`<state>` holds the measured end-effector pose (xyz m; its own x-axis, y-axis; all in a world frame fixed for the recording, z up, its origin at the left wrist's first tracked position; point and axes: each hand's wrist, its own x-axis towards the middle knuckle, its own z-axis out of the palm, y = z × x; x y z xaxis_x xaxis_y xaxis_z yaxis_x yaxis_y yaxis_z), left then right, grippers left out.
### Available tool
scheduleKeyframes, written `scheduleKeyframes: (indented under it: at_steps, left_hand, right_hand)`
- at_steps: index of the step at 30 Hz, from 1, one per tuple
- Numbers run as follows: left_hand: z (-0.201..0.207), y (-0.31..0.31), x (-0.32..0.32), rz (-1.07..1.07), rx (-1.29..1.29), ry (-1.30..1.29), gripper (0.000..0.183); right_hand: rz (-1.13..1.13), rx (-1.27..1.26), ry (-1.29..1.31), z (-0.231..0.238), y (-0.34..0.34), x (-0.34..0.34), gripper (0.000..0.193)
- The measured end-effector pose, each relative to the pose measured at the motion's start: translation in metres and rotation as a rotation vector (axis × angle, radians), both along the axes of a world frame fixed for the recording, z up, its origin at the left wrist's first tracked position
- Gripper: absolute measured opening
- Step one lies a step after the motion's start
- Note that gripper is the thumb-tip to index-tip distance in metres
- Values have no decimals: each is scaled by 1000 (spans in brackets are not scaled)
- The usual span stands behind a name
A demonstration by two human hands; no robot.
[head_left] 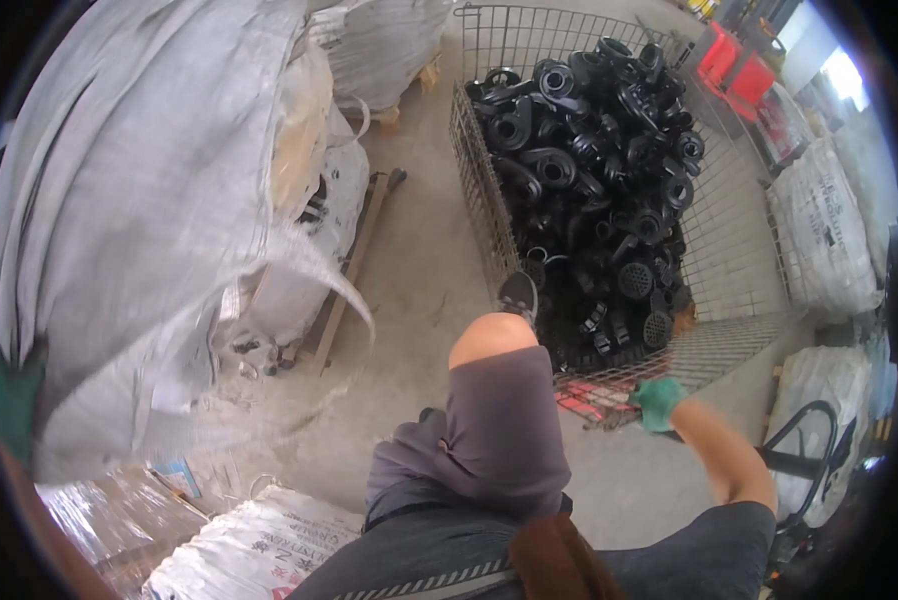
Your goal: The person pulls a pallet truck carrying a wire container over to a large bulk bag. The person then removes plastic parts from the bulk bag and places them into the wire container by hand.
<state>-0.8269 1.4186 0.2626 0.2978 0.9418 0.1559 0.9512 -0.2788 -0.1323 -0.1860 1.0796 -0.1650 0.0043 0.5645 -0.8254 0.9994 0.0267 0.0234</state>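
My left hand (11,395), in a green glove, is at the far left, closed on the edge of a large grey woven bulk bag (159,170). The bag's fabric hangs in folds, with a loose strap curling out to its right. My right hand (657,402), also gloved in green, is closed on the near rim of a wire mesh cage (729,350). Heaped inside the cage are several black plastic housings (554,170), round and snail-shaped, some with grilles. My bent knee and shoe are close to the cage's near left corner.
A wooden pallet (354,265) lies under the bags at left. White printed sacks (259,545) lie at the lower left beside a film-wrapped stack (119,520). More white sacks (824,225) stand along the right, near a black tubular handle (814,465). Red equipment (734,75) stands beyond the cage.
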Motion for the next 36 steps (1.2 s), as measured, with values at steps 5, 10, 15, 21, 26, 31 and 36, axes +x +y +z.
scheduleKeyframes:
  at_steps: [5,10,15,21,26,31,36]
  left_hand:
    - [-48,-8,-32,111,92,-65,74]
    - [-88,-9,-77,343,86,-229,51]
    - [-79,24,-100,696,-69,-584,34]
    - [-31,-42,-157,1322,-225,-1358,35]
    - [1,-49,-81,1488,-173,-1368,40]
    - [-3,-14,-73,905,-720,-422,71]
    - [89,59,32,712,-696,-281,111]
  right_hand:
    - [10,51,122,-39,-24,18,22]
    - [-139,-30,165,-8,-6,-5,18]
    - [-378,-271,284,-4,-24,-20,28]
    - [-707,-664,175,-33,0,-27,51]
    - [-605,-328,44,107,233,106,46]
    - [-689,35,-202,230,329,362,49]
    - [-483,652,-46,418,616,317,40]
